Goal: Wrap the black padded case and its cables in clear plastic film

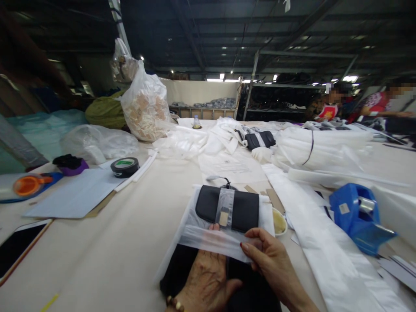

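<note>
A black wallet (227, 208) with a clear band around its middle lies inside a translucent plastic bag (195, 216) on the table in front of me. My left hand (208, 277) rests flat on the folded bag flap, fingers pressing it down near the wallet's lower edge. My right hand (273, 264) pinches the flap's right end between thumb and fingertips. Dark fabric (182, 268) shows under my hands at the table's near edge.
A blue tape dispenser (357, 216) stands at the right among long plastic bags (325, 251). A black tape roll (125, 167), papers, a phone (19, 245) and an orange lid (27, 185) lie at the left. A second wrapped wallet (260, 139) and a full bag (144, 104) sit farther back. People work at the far right.
</note>
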A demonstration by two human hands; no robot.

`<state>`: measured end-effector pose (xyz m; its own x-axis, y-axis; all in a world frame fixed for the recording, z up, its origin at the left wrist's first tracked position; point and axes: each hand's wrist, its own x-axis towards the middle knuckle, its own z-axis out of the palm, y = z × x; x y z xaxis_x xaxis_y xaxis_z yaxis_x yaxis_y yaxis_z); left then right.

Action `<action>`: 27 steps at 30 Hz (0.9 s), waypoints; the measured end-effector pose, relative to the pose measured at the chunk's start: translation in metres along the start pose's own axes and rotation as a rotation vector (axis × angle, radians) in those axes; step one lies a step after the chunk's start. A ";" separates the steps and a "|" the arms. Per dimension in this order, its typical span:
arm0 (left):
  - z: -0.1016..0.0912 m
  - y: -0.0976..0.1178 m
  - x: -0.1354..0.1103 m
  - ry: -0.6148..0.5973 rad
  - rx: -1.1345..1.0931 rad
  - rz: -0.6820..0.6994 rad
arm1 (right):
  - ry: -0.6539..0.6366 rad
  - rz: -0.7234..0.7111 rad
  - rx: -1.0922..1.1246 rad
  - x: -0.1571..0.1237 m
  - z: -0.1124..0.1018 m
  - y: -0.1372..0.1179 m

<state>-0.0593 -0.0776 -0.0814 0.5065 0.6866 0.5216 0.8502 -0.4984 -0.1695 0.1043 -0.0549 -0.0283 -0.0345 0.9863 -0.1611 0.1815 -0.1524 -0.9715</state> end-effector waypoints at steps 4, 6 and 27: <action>0.003 0.000 -0.001 0.029 0.039 0.013 | 0.081 -0.069 -0.254 -0.001 0.002 0.007; 0.002 0.000 -0.001 0.023 0.036 0.010 | 0.125 -0.094 -0.380 -0.001 0.005 0.007; 0.002 -0.003 0.001 0.038 -0.018 0.002 | 0.220 0.040 -1.036 0.003 0.023 -0.007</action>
<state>-0.0609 -0.0747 -0.0820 0.5017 0.6655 0.5526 0.8465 -0.5091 -0.1555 0.0806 -0.0527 -0.0260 0.1498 0.9872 -0.0544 0.9314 -0.1594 -0.3273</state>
